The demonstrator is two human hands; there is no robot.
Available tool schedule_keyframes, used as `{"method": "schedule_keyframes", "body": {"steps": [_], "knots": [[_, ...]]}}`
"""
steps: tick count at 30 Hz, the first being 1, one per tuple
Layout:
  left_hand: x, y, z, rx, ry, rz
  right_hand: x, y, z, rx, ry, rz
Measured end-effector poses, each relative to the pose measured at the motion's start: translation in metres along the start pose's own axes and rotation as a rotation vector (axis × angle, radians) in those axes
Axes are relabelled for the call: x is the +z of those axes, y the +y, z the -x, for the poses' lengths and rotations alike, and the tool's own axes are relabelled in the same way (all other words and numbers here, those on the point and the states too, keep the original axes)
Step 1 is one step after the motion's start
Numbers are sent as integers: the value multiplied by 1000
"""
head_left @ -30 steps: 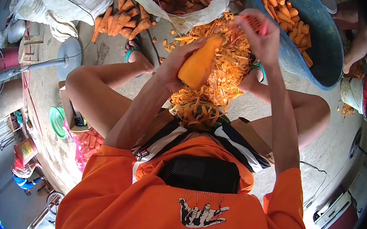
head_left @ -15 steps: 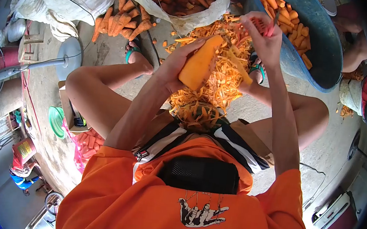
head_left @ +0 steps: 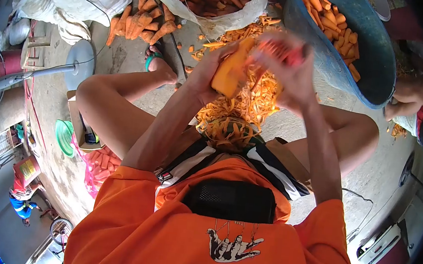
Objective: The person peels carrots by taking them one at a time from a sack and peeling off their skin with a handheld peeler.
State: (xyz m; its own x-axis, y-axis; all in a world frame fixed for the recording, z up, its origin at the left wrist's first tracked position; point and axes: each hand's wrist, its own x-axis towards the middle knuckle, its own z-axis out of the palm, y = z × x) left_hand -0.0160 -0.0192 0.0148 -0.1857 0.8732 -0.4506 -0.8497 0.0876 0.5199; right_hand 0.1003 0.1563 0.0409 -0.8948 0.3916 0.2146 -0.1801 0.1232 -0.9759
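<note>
My left hand is wrapped round a thick, bright orange carrot, tilted with its far end up and away from me. In my right hand is a red peeler, blurred by motion, its front close to the carrot's upper right side. The fingers of this hand are curled round the red handle. Directly below both hands lies a heap of orange peelings, spreading over the floor between my feet and towards my lap.
An open white sack of unpeeled carrots stands ahead, with loose carrots to its left. Peeled carrots lie in a blue tub at upper right. Left are a fan, green basket and pink bag of carrots.
My right hand has swung down and left with the peeler, from beside the tub to the carrot. The carrot has tilted slightly. The person at right has shifted a leg.
</note>
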Motion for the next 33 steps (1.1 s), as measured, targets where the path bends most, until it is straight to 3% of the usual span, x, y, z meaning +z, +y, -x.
{"method": "schedule_keyframes", "body": {"steps": [1, 3, 4, 7, 9, 10, 12, 13, 15, 16, 17, 20, 22, 23, 24, 26, 27, 28, 31, 33], "knots": [[4, 1, -1, 17, 31, 49, 3, -6, -4, -3, -2, -2], [2, -1, 2, 23, 72, 98, 7, -13, -6, -439, -117, 400], [-4, -2, 4, 28, 44, 82, 2, 0, -8, -429, -111, 396], [-8, -1, 3, -4, 1, 92, -38, 45, -29, -103, 114, 4], [4, 0, 2, -7, 97, 79, -54, 54, -36, -100, 222, 69], [6, -1, -2, -4, 97, 77, -43, 42, -29, -103, 221, 67], [6, -4, -6, 25, 170, 95, -8, -1, -5, 100, -79, -18], [2, -4, -7, 29, 170, 93, -5, -7, -8, 95, -81, -18], [-10, -9, -5, -17, 72, 133, -1, -12, -8, -490, -243, 456], [-8, -9, 0, -30, 78, 135, -6, 0, -7, -478, -237, 451], [-4, -6, 3, -30, 106, 79, -20, 24, -13, -314, -115, 439], [3, -6, 5, -15, 72, 59, -52, 64, -33, -140, 121, 152], [2, -1, 0, -9, 15, 86, -46, 39, -30, -59, 183, 20], [1, 0, -2, -24, 41, 115, -27, 16, -22, -5, 110, -128], [1, 1, -4, -39, 67, 144, -14, -1, -13, -5, 105, -127], [1, 1, -3, -34, 72, 132, 1, -19, -5, -328, -188, 366], [0, 0, -1, -39, 82, 122, 2, -13, -7, -371, -158, 370], [2, 0, 3, -46, 87, 121, -4, 6, -12, -364, -153, 364], [10, -1, 5, -74, 125, 16, -48, 44, -39, -145, 155, 215], [8, -2, 2, -47, 54, 33, -55, 44, -34, -91, 172, 210]]}}
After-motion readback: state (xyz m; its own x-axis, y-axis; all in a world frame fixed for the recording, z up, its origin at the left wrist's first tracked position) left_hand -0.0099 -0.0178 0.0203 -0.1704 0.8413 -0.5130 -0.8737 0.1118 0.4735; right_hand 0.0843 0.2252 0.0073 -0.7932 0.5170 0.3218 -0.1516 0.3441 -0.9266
